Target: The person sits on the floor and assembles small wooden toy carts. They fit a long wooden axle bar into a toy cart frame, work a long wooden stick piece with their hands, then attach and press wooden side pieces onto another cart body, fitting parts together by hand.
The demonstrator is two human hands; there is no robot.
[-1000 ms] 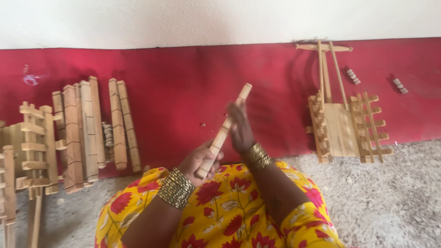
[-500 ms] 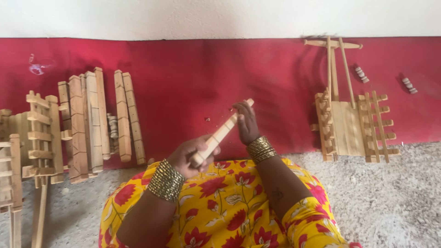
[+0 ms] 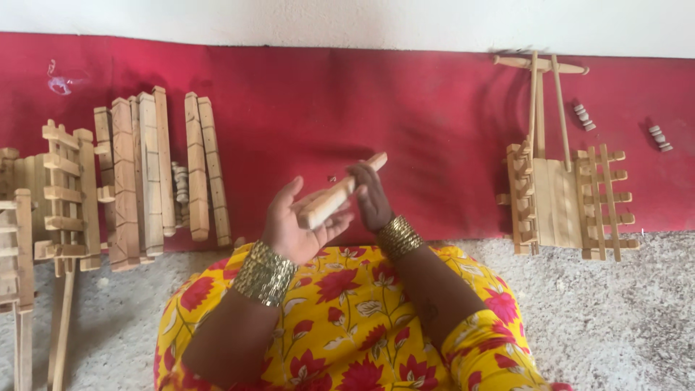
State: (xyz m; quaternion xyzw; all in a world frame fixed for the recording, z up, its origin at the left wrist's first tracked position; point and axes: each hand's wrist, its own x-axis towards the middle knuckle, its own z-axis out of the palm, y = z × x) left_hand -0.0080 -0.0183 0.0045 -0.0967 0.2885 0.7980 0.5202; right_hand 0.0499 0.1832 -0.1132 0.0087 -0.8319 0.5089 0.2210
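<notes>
Layout: cloth strip against the wall, parts at both ends

Wooden slats (image 3: pixel 156 170) lie left on the cloth (image 3: pixel 434 123); assembled frame (image 3: pixel 568 203) lies right; wooden stick (image 3: pixel 340 194) sits between, held across left hand (image 3: pixel 297 224) and right hand (image 3: pixel 373 199)

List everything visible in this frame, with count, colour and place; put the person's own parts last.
wooden stick: one, pale wood, held between both hands, centre.
red cloth: one, red, along the wall.
wooden slats: several, pale wood, lying on the cloth, left.
slatted frames: at least two, pale wood, far left.
wooden cart: one, pale wood, right.
small spools: two, grey-white, upper right.
bangles: two, gold, on the wrists.
left hand: under the stick's near end.
right hand: on the stick's far end.
</notes>
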